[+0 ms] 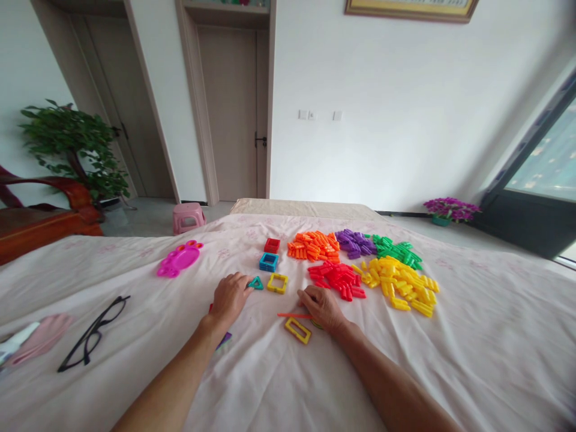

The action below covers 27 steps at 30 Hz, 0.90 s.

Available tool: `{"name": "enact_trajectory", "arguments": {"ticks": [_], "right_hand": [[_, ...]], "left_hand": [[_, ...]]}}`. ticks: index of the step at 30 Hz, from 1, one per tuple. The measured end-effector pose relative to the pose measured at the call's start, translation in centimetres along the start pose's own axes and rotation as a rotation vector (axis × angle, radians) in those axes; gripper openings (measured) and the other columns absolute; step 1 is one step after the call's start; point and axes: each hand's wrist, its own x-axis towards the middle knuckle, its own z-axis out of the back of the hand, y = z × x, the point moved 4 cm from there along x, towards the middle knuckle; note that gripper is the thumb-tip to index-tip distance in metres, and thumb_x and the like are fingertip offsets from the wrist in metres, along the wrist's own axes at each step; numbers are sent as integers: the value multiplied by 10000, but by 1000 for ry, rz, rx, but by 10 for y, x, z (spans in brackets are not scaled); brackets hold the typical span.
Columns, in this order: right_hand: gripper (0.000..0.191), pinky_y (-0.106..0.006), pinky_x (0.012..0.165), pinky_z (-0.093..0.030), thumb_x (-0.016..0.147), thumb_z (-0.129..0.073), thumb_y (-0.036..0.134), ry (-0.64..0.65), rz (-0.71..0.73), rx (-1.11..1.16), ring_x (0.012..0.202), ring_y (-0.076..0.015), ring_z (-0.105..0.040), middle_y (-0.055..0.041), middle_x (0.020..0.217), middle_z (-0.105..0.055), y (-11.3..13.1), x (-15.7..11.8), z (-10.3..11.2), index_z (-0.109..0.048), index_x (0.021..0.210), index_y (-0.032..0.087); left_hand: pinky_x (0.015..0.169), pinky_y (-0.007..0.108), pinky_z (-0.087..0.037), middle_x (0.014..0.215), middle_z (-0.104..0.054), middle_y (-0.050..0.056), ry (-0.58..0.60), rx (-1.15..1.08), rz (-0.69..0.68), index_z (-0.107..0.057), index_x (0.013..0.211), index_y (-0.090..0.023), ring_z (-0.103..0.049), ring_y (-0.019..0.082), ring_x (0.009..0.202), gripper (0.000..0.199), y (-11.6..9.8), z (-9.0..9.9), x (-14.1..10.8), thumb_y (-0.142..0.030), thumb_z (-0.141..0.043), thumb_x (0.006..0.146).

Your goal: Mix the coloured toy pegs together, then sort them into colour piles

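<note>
My left hand (231,295) is closed, its fingertips on a teal triangle tile (256,283) at the cloth. Under that hand and forearm, bits of a red piece (210,307) and a purple piece (224,341) show. Curled low over the cloth is my right hand (322,307); what its fingers hold, if anything, is hidden. From beneath it a thin orange-red stick (291,315) points left, above a yellow rectangular frame tile (297,330). Between the hands and farther off lie a yellow square tile (278,284), stacked blue square tiles (269,261) and red square tiles (272,245).
Past my right hand are heaps of red (337,279), orange (314,246), purple (355,243), green (396,252) and yellow pieces (400,281). To the left lie a pink paw-shaped tray (185,258), black glasses (93,333), a pink cloth (42,339) and a white tube (18,342).
</note>
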Motion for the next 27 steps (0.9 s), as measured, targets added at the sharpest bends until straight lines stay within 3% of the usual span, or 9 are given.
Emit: {"name": "enact_trajectory", "arguments": {"ticks": [6,12,15,21,24,27], "right_hand": [[601,-234,554,-418,911,-384,634,-164,-181,309,617,-153,-576,-49,657,-630,-11,-3,8,-678,709,149],[649,-244,560,-434,919,-328,653,-183,-201,376,591,-150,-566,-56,635,-627,-13,-4,11,-687,702,157],[666,-249,560,-436,913,-315,671,-172,-208,363,592,-155,-567,-54,617,-616,-16,-3,9,-688,705,160],[654,-247,549,-427,900,-360,677,-119,-183,366,597,-158,-567,-56,619,-616,-14,-3,6,-695,707,150],[659,-248,536,-420,895,-361,684,-115,-188,363,592,-160,-566,-58,618,-612,-11,-4,7,-691,698,149],[665,-251,536,-423,890,-355,693,-119,-201,359,592,-163,-570,-60,619,-613,-9,-4,9,-683,691,150]], "left_hand": [[899,289,-454,1076,-653,56,18,-106,-72,-641,1080,-233,-597,179,1003,216,-25,10,-5,-272,-512,911],[918,280,-458,1079,-663,40,247,-271,-309,-673,1070,-253,-584,185,1065,219,-78,3,-25,-312,-598,873],[838,271,-460,973,-673,41,311,-266,-312,-706,953,-252,-604,184,979,167,-88,-2,-29,-270,-554,887],[776,269,-443,936,-706,28,385,-237,-197,-721,887,-245,-639,188,886,179,-65,11,-19,-214,-552,837],[697,231,-439,865,-725,-6,489,-222,-145,-737,845,-266,-652,171,818,139,-44,26,-13,-249,-632,756],[687,215,-425,899,-717,-9,493,-158,-56,-725,867,-262,-644,169,844,187,-20,48,-8,-278,-677,687]]}}
